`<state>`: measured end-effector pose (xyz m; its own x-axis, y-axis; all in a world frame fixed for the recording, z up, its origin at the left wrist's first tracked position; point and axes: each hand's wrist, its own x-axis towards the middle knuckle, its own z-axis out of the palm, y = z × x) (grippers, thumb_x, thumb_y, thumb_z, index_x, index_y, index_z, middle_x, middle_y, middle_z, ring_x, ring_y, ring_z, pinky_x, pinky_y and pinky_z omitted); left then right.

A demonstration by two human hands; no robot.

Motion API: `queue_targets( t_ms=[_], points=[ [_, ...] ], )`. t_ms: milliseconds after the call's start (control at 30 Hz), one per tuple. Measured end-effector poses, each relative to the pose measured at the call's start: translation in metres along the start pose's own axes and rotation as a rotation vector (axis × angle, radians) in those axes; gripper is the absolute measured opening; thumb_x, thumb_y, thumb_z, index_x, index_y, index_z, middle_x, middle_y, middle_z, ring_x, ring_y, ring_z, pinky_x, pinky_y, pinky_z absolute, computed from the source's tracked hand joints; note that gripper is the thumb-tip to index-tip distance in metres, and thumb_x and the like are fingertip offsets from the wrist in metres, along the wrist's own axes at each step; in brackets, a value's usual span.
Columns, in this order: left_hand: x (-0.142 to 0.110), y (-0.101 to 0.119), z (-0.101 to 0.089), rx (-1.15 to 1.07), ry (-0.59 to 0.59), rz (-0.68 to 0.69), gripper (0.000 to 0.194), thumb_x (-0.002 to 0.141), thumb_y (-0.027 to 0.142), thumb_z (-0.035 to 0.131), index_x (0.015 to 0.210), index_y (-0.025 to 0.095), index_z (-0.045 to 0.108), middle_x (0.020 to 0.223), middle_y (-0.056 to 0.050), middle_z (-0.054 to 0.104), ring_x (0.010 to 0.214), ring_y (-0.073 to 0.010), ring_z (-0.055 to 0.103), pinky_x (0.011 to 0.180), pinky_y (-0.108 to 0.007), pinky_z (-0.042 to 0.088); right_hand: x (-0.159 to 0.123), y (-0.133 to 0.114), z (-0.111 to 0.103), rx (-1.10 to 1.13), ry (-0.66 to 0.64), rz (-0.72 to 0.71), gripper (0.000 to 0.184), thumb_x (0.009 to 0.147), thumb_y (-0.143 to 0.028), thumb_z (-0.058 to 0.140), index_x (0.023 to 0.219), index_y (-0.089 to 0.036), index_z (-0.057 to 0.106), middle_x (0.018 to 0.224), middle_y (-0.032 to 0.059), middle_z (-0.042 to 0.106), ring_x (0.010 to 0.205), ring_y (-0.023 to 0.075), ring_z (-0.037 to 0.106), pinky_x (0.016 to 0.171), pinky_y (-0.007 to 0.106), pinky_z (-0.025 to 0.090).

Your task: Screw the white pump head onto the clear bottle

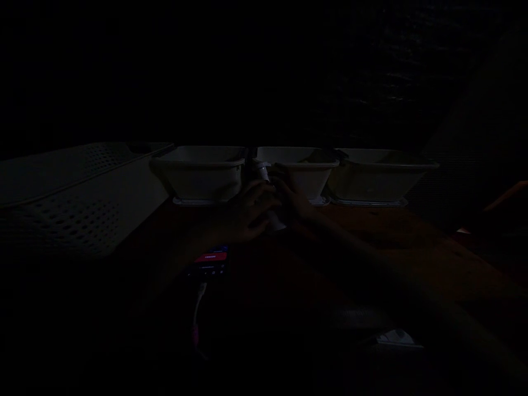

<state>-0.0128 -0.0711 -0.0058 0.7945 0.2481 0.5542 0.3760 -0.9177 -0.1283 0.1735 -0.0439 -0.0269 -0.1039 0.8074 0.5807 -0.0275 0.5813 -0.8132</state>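
Note:
The view is very dark. Above the table's far half, my left hand (252, 212) curls its fingers round a slim white tube-shaped object (277, 221), which stands tilted. My right hand (296, 199) is against its other side, fingers bent around its upper part. The object's top (262, 166) shows above the fingers; its middle is hidden, and its kind cannot be made out. Close below my left forearm lies a phone (211, 260) with a lit screen.
Three pale basins, left (202, 179), middle (315, 179) and right (371, 181), line the back of the wooden table (371, 228). A white perforated basket (136, 192) stands left. A cable (198, 300) runs from the phone. Something pale (398, 337) lies at front right.

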Motion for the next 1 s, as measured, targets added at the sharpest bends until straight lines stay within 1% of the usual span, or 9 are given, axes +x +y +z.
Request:
queue_targets(
  t_ms=[67, 133, 233, 300, 367, 533, 633, 733, 1000],
  points=[
    [0.0, 0.001, 0.0, -0.003, 0.01, 0.019, 0.042, 0.087, 0.017, 0.059, 0.127, 0.023, 0.049, 0.14, -0.013, 0.044, 0.141, -0.0338, 0.03, 0.111, -0.055, 0.038, -0.003, -0.009, 0.003, -0.032, 0.011, -0.034, 0.063, 0.088, -0.054, 0.056, 0.141, -0.029, 0.034, 0.14, 0.0096, 0.051, 0.124, 0.0245, 0.055, 0.103, 0.045, 0.049],
    [0.0, 0.001, 0.001, -0.021, 0.016, 0.039, 0.041, 0.087, 0.017, 0.059, 0.127, 0.022, 0.049, 0.14, -0.013, 0.044, 0.141, -0.0333, 0.031, 0.11, -0.054, 0.04, -0.006, -0.015, 0.005, -0.053, -0.007, -0.012, 0.071, 0.088, -0.057, 0.054, 0.146, -0.026, 0.028, 0.132, 0.0115, 0.057, 0.119, 0.0255, 0.059, 0.1, 0.045, 0.051],
    [0.001, 0.001, 0.002, -0.055, 0.021, 0.054, 0.042, 0.087, 0.015, 0.06, 0.127, 0.024, 0.05, 0.138, -0.011, 0.048, 0.14, -0.0325, 0.034, 0.111, -0.056, 0.039, -0.008, -0.016, 0.006, -0.101, 0.01, 0.052, 0.069, 0.087, -0.061, 0.051, 0.141, -0.021, 0.037, 0.121, 0.0129, 0.063, 0.113, 0.027, 0.062, 0.099, 0.045, 0.052],
    [0.001, 0.001, 0.002, -0.065, 0.03, 0.06, 0.041, 0.087, 0.016, 0.061, 0.126, 0.025, 0.051, 0.136, -0.01, 0.05, 0.139, -0.0328, 0.036, 0.111, -0.058, 0.037, -0.008, -0.013, 0.007, -0.139, 0.032, 0.057, 0.062, 0.087, -0.063, 0.05, 0.131, -0.019, 0.048, 0.123, 0.0129, 0.062, 0.117, 0.0273, 0.06, 0.101, 0.043, 0.051],
    [0.001, 0.001, 0.002, -0.065, 0.046, 0.051, 0.038, 0.087, 0.019, 0.064, 0.123, 0.025, 0.053, 0.134, -0.01, 0.052, 0.137, -0.033, 0.039, 0.111, -0.06, 0.036, -0.007, -0.01, 0.007, -0.146, 0.027, 0.036, 0.058, 0.088, -0.064, 0.047, 0.124, -0.019, 0.054, 0.124, 0.0123, 0.063, 0.118, 0.0265, 0.061, 0.101, 0.041, 0.051],
    [0.002, 0.002, 0.002, -0.068, 0.096, 0.074, 0.031, 0.087, 0.021, 0.065, 0.117, 0.024, 0.058, 0.128, -0.009, 0.056, 0.13, -0.03, 0.047, 0.107, -0.054, 0.041, -0.011, -0.004, 0.009, -0.234, 0.033, -0.089, 0.052, 0.093, -0.062, 0.04, 0.12, -0.02, 0.054, 0.118, 0.011, 0.065, 0.114, 0.0242, 0.061, 0.103, 0.041, 0.048],
    [0.003, 0.002, 0.001, -0.047, 0.102, 0.081, 0.024, 0.088, 0.021, 0.064, 0.111, 0.023, 0.06, 0.125, -0.008, 0.058, 0.127, -0.028, 0.05, 0.104, -0.05, 0.043, -0.013, -0.003, 0.009, -0.317, 0.037, -0.163, 0.053, 0.096, -0.061, 0.033, 0.12, -0.018, 0.053, 0.117, 0.0132, 0.064, 0.112, 0.0251, 0.061, 0.103, 0.044, 0.047],
    [0.003, 0.0, 0.0, -0.02, 0.11, 0.096, 0.021, 0.088, 0.018, 0.062, 0.108, 0.022, 0.061, 0.123, -0.009, 0.059, 0.126, -0.0267, 0.051, 0.102, -0.047, 0.043, -0.013, -0.003, 0.009, -0.354, 0.023, -0.162, 0.056, 0.097, -0.061, 0.029, 0.119, -0.016, 0.053, 0.114, 0.0159, 0.063, 0.109, 0.0258, 0.062, 0.1, 0.044, 0.048],
    [0.003, -0.002, 0.001, 0.029, 0.141, 0.13, 0.019, 0.089, 0.017, 0.059, 0.107, 0.02, 0.063, 0.12, -0.009, 0.06, 0.119, -0.0262, 0.054, 0.097, -0.045, 0.044, -0.01, 0.001, 0.007, -0.331, -0.042, -0.16, 0.052, 0.098, -0.062, 0.029, 0.111, -0.018, 0.055, 0.105, 0.0116, 0.066, 0.099, 0.0228, 0.064, 0.094, 0.041, 0.05]
  ],
)
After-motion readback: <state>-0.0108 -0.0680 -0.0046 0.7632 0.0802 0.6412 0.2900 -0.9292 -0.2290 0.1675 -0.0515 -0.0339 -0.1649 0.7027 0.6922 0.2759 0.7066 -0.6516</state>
